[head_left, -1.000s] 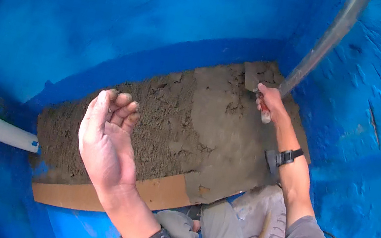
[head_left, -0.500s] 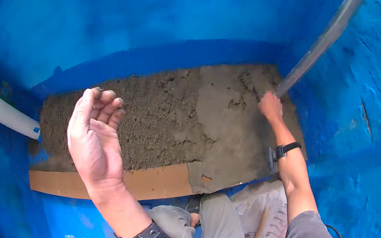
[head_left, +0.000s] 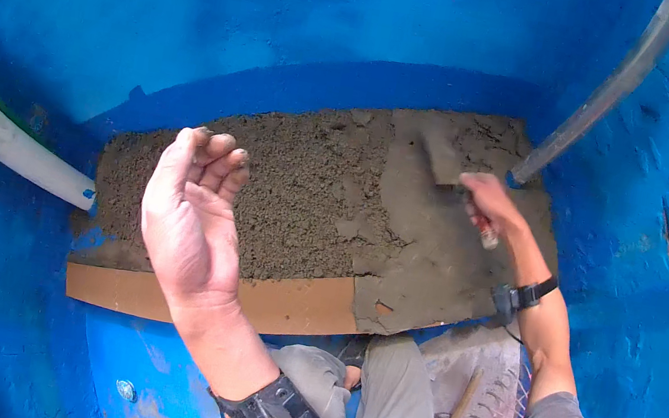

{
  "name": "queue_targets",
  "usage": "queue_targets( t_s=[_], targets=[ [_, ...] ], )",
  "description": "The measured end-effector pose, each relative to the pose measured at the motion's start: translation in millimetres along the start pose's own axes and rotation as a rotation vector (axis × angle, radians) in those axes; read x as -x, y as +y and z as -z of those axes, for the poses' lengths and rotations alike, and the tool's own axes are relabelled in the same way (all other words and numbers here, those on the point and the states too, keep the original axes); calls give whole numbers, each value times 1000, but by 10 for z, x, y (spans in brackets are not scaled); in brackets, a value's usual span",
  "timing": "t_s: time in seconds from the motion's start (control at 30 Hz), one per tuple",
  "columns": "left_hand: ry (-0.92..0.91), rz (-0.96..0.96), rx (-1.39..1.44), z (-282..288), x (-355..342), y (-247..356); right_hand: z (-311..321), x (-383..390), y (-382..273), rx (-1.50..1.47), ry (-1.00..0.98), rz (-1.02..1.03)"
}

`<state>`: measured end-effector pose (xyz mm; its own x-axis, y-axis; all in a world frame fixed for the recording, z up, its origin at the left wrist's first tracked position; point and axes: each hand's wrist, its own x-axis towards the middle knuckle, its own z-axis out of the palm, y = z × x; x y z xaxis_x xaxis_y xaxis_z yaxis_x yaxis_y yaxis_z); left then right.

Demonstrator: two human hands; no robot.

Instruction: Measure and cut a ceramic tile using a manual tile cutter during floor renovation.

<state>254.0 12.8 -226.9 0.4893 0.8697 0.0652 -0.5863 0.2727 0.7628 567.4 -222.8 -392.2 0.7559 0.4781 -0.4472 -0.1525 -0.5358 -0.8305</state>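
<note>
Head view: near three o'clock, the right hand point(head_left: 490, 201) grips a trowel point(head_left: 443, 167), probably light and stiff, by its handle point(head_left: 488, 236), the surest hold; the left hand point(head_left: 197, 218), near nine, curls empty.

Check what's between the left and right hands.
Head view, left hand to right hand: rough mortar-like mix, smoothed mix, then the gripped trowel's blade.

Likely construction site, blue-coated walls point(head_left: 365, 13), rough grey mortar point(head_left: 313, 179), white pipe point(head_left: 21, 146), grey pipe point(head_left: 604, 99)

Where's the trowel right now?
In the head view, the trowel is right of centre, in the right hand, over the smoother grey mortar.
</note>
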Motion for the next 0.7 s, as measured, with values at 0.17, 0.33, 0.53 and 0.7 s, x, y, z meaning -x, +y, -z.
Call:
queue_targets(
  t_s=[0.17, 0.33, 0.53, 0.7],
  targets=[
    [4, 20, -14, 19, -8, -49, -1098, 130, -123, -199, -388, 17],
    [17, 13, -19, 9, 49, -46, -1631, -190, -246, -166, -510, 41],
    [49, -11, -29, 30, 101, 57, -1380, -417, -156, -428, -231, 9],
    [25, 0, -17, 3, 33, -14, -1240, -134, -331, -288, -187, 64]
  ],
)
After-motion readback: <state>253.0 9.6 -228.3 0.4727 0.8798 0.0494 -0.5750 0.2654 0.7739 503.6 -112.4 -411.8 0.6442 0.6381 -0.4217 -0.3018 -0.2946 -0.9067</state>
